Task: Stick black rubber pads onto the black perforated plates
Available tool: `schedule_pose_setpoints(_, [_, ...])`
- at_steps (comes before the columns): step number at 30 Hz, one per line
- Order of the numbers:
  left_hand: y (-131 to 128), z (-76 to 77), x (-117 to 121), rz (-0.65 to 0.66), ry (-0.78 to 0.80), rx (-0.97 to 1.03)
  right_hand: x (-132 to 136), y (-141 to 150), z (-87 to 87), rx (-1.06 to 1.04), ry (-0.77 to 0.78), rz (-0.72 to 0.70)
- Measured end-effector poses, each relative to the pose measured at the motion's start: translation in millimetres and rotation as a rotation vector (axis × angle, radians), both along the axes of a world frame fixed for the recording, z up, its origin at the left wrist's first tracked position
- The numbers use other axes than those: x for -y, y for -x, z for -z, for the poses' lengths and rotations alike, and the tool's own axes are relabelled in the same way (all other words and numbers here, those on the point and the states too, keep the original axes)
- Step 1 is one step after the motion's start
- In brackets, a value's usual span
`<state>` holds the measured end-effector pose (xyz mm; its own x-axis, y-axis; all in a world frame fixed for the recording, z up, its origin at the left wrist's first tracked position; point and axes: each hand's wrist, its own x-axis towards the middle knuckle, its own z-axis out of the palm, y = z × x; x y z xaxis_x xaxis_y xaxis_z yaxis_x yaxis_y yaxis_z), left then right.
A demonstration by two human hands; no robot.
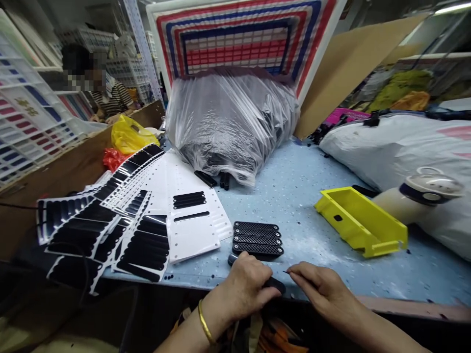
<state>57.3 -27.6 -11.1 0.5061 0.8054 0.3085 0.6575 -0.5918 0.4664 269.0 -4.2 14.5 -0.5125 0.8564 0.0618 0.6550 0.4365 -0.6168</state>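
Observation:
My left hand (245,287), with a gold bangle (204,329) on its wrist, grips a black oblong plastic piece (275,284) at the table's front edge. My right hand (320,289) is close beside it, with its fingertips pinching a thin dark sliver (285,271). Just beyond my hands lies a row of several black textured bars (257,239). To their left are white backing sheets with black adhesive strips (147,230).
The speckled blue worktable (305,196) holds a yellow plastic tray (358,220) at right and a large clear bag of black parts (228,127) at the back. A white sack (390,147) lies at right. A seated co-worker (114,98) and a yellow bag (130,136) are at back left.

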Motion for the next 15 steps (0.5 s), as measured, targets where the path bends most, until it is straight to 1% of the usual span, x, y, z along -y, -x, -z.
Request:
schedule_pose_setpoints(3, [1,1.3,1,0.006,0.02,0.071,11,-3,-2.4,0.05,-0.03,0.034])
schedule_pose_setpoints(6, [3,3.0,0,0.037,0.034,0.152,19,-3,-2.5,0.056,-0.069,0.005])
schedule_pose_setpoints(8, [3,4.0,0,0.042,0.04,0.196,23,-2,-2.0,0.05,-0.128,-0.013])
schedule_pose_setpoints(12, [4,5.4,3,0.034,0.025,0.245,30,2,-4.0,0.046,-0.244,-0.029])
schedule_pose_setpoints(15, [4,6.1,4,0.038,0.015,0.259,33,5,-10.0,0.04,-0.255,-0.031])
